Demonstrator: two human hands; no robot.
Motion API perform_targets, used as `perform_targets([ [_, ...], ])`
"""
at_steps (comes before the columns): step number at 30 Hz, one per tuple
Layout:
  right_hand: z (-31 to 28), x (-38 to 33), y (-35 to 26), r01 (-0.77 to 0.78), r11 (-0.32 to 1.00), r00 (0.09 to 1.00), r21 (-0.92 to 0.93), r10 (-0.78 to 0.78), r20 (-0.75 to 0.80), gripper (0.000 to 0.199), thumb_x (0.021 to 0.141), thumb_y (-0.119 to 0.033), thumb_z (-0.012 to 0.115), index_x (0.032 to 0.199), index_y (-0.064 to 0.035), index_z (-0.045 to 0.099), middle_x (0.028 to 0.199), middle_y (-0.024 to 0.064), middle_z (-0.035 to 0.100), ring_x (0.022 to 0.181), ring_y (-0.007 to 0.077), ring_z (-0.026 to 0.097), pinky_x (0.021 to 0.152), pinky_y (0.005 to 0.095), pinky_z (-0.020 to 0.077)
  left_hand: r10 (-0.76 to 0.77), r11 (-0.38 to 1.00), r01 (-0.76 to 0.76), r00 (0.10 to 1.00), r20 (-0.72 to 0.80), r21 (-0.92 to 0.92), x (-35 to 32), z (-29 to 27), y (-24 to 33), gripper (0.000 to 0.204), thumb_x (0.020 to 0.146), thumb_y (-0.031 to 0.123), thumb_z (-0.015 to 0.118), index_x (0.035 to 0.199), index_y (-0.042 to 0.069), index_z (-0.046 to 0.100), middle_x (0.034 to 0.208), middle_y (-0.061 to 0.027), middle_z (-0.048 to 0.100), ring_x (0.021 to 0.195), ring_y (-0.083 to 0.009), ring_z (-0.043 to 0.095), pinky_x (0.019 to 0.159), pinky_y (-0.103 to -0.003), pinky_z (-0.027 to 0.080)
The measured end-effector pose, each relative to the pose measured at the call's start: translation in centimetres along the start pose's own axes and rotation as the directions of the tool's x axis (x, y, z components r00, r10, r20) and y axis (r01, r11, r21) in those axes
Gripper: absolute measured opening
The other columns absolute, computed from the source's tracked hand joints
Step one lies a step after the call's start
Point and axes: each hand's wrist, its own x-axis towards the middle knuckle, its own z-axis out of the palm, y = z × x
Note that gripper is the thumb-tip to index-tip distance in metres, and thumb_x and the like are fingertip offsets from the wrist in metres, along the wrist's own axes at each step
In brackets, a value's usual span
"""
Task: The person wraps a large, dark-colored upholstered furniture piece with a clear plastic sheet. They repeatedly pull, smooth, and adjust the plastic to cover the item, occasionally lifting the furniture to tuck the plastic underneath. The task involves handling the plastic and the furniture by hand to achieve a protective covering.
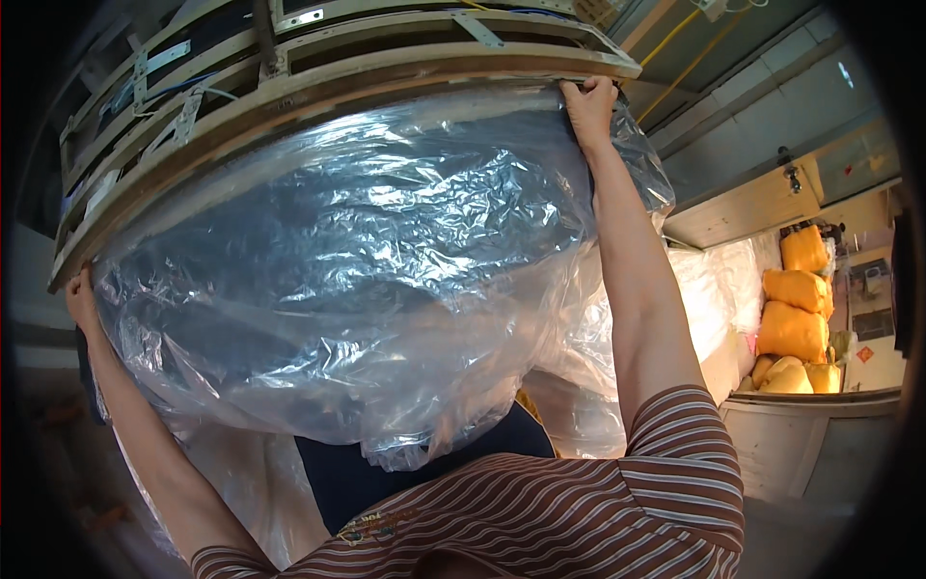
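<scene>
A large piece of dark upholstered furniture stands in front of me, with clear plastic film (405, 232) draped over it, wrinkled and shiny. Along its top runs a bare wooden frame (338, 72) fitted with metal brackets. At the frame's right corner, my right hand (590, 111) is closed in a pinch on the upper edge of the film, arm stretched out. My left hand (83, 297) is closed at the left end of the frame, next to the film's edge. What its fingers grip is too small to make out. Loose film hangs down to my waist.
More clear plastic (714, 289) lies at the right. Beyond it, several orange bundles (796, 328) are stacked beside a pale wall. A wooden panel with a dark fitting (748, 207) juts out at the right. Yellow cables (690, 68) hang at the upper right.
</scene>
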Motion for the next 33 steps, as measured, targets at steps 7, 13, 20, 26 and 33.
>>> perform_targets([
  [7,0.8,1.0,0.9,-0.029,0.997,0.999,0.075,0.032,-0.044,0.033,0.087,-0.031,0.055,0.094,0.0008,0.05,0.105,0.0226,0.046,0.1,0.037,0.047,0.092,0.0413,0.0362,-0.201,0.659,0.266,0.964,0.176,-0.703,1.4,-1.1,-4.4,0.033,0.091,0.028,0.055,0.105,0.0,0.06,0.086,-0.0028,0.059,0.075,-0.0126,0.055,0.063,-0.026,0.043],
  [13,0.5,1.1,1.1,0.068,0.996,0.991,0.062,-0.06,-0.121,0.035,0.092,-0.033,0.048,0.092,0.0018,0.051,0.102,0.0219,0.049,0.1,0.0369,0.047,0.091,0.0413,0.0358,-0.093,0.938,0.163,0.969,0.23,-0.306,0.9,-1.7,-3.2,0.039,0.096,0.035,0.047,0.11,0.001,0.06,0.097,-0.0068,0.06,0.09,-0.0145,0.057,0.073,-0.028,0.045],
  [20,-3.2,-7.9,-6.3,-0.343,0.716,0.939,0.608,0.278,0.203,0.027,0.092,-0.025,0.053,0.088,0.0017,0.051,0.097,0.0129,0.052,0.075,0.0221,0.051,0.07,0.0319,0.044,-0.053,0.773,0.153,0.983,0.178,-0.615,-2.2,-17.3,-1.9,0.04,0.093,0.033,0.056,0.124,0.007,0.057,0.123,-0.0075,0.056,0.108,-0.0196,0.054,0.095,-0.033,0.042],
  [26,-7.9,-12.9,-10.9,-0.746,0.447,0.587,0.494,0.093,0.804,0.024,0.088,-0.021,0.062,0.098,0.0002,0.057,0.083,0.0033,0.057,0.064,0.0072,0.05,0.053,0.019,0.0403,-0.183,0.732,0.159,0.983,0.034,-0.663,-9.6,-29.1,-3.5,0.047,0.093,0.031,0.056,0.131,0.004,0.05,0.134,-0.0076,0.049,0.124,-0.0204,0.043,0.102,-0.034,0.033],
  [33,-9.1,-15.2,-12.8,-0.478,0.747,0.643,0.462,-0.061,0.764,0.021,0.082,-0.019,0.066,0.096,-0.0026,0.064,0.077,0.0012,0.061,0.065,0.0065,0.051,0.056,0.0221,0.0411,-0.269,0.768,0.334,0.942,0.199,-0.546,-19.3,-36.5,-8.0,0.048,0.09,0.036,0.062,0.126,0.005,0.053,0.118,-0.0028,0.058,0.106,-0.0159,0.052,0.084,-0.027,0.04],
])
